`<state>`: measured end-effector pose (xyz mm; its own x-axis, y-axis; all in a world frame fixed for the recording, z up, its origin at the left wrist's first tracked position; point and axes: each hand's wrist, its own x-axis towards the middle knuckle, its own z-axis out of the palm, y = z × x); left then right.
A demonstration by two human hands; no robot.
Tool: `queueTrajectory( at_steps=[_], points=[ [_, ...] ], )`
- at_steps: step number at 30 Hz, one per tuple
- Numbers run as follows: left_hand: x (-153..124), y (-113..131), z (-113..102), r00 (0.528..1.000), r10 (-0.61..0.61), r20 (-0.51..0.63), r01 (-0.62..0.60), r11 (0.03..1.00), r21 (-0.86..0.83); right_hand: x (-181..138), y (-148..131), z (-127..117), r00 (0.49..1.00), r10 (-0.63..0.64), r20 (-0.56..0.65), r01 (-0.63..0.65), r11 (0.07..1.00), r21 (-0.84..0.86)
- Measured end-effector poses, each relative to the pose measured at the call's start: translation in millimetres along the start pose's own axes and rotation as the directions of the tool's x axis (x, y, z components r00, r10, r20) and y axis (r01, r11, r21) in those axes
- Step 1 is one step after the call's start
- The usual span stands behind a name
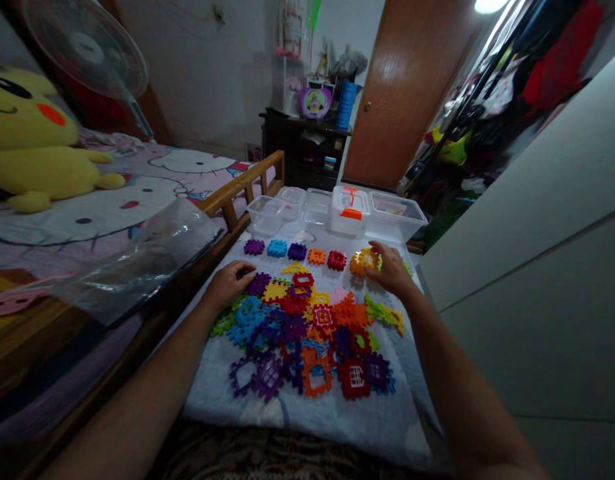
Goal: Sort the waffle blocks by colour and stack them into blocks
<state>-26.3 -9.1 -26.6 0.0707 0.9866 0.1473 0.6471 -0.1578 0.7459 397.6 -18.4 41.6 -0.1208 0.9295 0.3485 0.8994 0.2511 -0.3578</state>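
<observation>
right hand touches orange tile | tile row axis left-right

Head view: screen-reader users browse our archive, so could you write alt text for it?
A person's left hand rests at the edge of a pile of colourful plastic tiles on a pale cloth, while the right hand touches an orange tile ending a row of single tiles. Clear plastic boxes stand behind the row.

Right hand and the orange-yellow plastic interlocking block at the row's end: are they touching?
Touching. The head view shows the right hand with its fingertips lying on the orange-yellow plastic interlocking block, no gap between.
</observation>
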Motion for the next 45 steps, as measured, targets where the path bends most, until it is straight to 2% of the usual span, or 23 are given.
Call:
queueTrajectory(
  at_steps=[4, 8, 14, 17, 23, 25, 28, 30, 34, 38, 45],
  points=[
    [-0.6, 4.4, -1.3, 1.0, -0.012, -0.008, 0.012, 1.0, -0.015, 23.1, 15.7, 2.7, 0.993, 0.068, 0.092, -0.064, 0.997, -0.051],
    [-1.2, 5.0, -2.5, 1.0, -0.013, -0.004, 0.013, 1.0, -0.02, 30.0, 17.5, 6.2, 0.979, 0.085, 0.183, -0.071, 0.994, -0.083],
    [-1.8, 1.9, -1.9, 1.0, -0.005, 0.0, 0.005, 1.0, -0.014, 29.1, 17.9, 12.4, 0.972, 0.091, 0.216, -0.07, 0.992, -0.107],
    [-2.2, 1.0, -1.4, 1.0, 0.009, -0.001, -0.009, 1.0, -0.016, 26.2, 16.6, 12.7, 0.978, 0.088, 0.189, -0.069, 0.992, -0.108],
    [-0.9, 0.6, -1.7, 1.0, -0.005, 0.014, 0.005, 1.0, 0.006, -1.3, 8.5, -13.3, 0.998, 0.031, 0.057, -0.032, 0.999, 0.023],
    [0.1, -0.6, -1.6, 1.0, -0.004, 0.017, 0.003, 1.0, 0.014, -18.5, 3.5, -24.0, 0.995, 0.041, 0.095, -0.049, 0.995, 0.088],
    [1.3, -2.6, -1.2, 1.0, 0.004, 0.015, -0.004, 1.0, 0.021, -45.8, -5.0, -30.0, 0.975, 0.057, 0.216, -0.087, 0.988, 0.13],
    [1.7, -3.3, -1.2, 1.0, 0.0, 0.018, 0.0, 1.0, 0.025, -61.2, -10.2, -26.0, 0.961, 0.065, 0.269, -0.102, 0.987, 0.125],
    [1.3, -2.7, -1.6, 1.0, 0.004, 0.021, -0.005, 1.0, 0.026, -79.9, -15.1, -9.0, 0.963, 0.043, 0.264, -0.061, 0.996, 0.06],
    [0.8, -0.7, -1.8, 1.0, 0.019, 0.01, -0.019, 0.999, 0.032, -86.1, -11.3, 3.1, 0.952, 0.035, 0.303, -0.033, 0.999, -0.011],
    [0.9, -0.2, -1.1, 1.0, -0.005, 0.0, 0.005, 1.0, 0.026, -87.2, -0.2, 8.0, 0.927, 0.053, 0.371, -0.05, 0.999, -0.018]
  ],
)
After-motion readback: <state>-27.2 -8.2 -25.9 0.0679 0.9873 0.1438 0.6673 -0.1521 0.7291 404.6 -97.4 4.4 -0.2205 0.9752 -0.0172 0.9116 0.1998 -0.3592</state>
